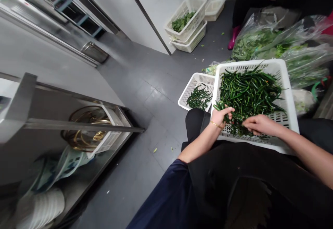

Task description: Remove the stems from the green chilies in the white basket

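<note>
A white slotted basket (pixel 287 93) rests on my lap, filled with a heap of green chili peppers (pixel 249 92). My left hand (pixel 222 115), with a gold bracelet at the wrist, is curled around a bunch of peppers at the heap's near-left edge. At the near side of the heap, my right hand (pixel 258 125) has its fingers pinched together on peppers. A smaller white basket (pixel 194 85) with some sorted peppers (pixel 199 98) sits on the floor to the left of the big one.
Clear bags of leafy greens (pixel 275 45) lie behind the basket, with another person's legs and a pink boot (pixel 233 38) beyond. Stacked white baskets with greens (pixel 187 20) stand by the wall. A steel shelf unit (pixel 78 128) holding dishes is at my left.
</note>
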Tool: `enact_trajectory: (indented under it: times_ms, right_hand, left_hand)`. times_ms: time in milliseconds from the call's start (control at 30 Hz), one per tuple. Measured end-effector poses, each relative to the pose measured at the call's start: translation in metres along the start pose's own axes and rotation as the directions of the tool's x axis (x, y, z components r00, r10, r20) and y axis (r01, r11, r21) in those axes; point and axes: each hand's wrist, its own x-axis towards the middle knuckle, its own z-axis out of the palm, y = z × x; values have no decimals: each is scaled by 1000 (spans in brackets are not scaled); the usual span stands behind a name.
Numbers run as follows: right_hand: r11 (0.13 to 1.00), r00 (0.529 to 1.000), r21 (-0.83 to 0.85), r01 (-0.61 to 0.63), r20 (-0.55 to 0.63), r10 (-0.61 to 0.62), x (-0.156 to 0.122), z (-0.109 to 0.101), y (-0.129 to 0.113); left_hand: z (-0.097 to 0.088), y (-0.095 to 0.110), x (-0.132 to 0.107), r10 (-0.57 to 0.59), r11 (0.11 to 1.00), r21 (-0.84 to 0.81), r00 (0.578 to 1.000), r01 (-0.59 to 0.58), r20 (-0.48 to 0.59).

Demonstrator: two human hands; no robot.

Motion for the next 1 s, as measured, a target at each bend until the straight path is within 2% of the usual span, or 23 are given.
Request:
enact_trajectory:
  times_ms: [33, 67, 133, 167, 233, 333, 400, 500, 567, 600, 667, 700, 767, 833, 900, 1000]
  right_hand:
    - [991, 998, -131, -11, 65, 19, 0, -3, 6]
    - [959, 996, -283, -25, 79, 50, 2, -5, 10]
    - [847, 997, -527, -75, -24, 73, 13, -5, 9]
    - [801, 993, -588, -114, -98, 69, 22, -2, 5]
    - [770, 982, -613, -175, -165, 92, 44, 8, -9]
    - [753, 972, -615, -233, -145, 183, 69, 23, -25]
    - [748, 971, -619, -239, -131, 202, 71, 24, -23]
    - [769, 971, -592, -241, -139, 197, 55, 11, -5]
    - [856, 978, -474, -207, -126, 167, 40, -2, 9]
    - [913, 981, -362, -186, -114, 155, 32, -8, 14]
    - [985, 982, -62, -162, -108, 154, 22, -18, 19]
    - [982, 978, 96, -162, -117, 173, 19, -21, 20]
    - [922, 969, 353, -157, -124, 212, 17, -23, 17]
    - [841, 971, 526, -126, -110, 213, 17, -20, 11]
    - [769, 981, 634, -77, -89, 172, 16, -13, 3]
    - [689, 986, 725, 2, -118, 121, 12, -2, -10]
  left_hand:
    - [-4, 1, 1, -3, 1000, -17, 1000, 3, -13]
    - [-8, 2, 2, -5, 1000, -22, 1000, 5, -19]
    - [-14, 7, 3, -1, 1000, -14, 1000, 0, -15]
    - [-16, 9, 2, -2, 1000, -18, 1000, 1, -15]
    - [-18, 16, 0, -52, 998, -46, 999, 52, -1]
    - [-22, 25, -5, -152, 983, -94, 986, 158, 66]
    - [-27, 28, -8, -134, 984, -107, 986, 145, 99]
    - [-34, 25, -8, -95, 990, -93, 990, 105, 104]
    - [-35, 20, -6, -128, 990, -49, 985, 134, 117]
    - [-33, 17, -4, -145, 988, -27, 981, 150, 125]
    - [-27, 10, 0, -154, 988, 13, 977, 154, 144]
    - [-23, 7, 2, -152, 988, 33, 977, 149, 150]
    - [-16, -1, 4, -155, 985, 97, 977, 142, 144]
    - [-10, -9, 5, -165, 974, 177, 979, 142, 124]
    - [-7, -16, 3, -186, 957, 249, 972, 147, 142]
    - [-5, -21, 0, -241, 929, 333, 947, 162, 212]
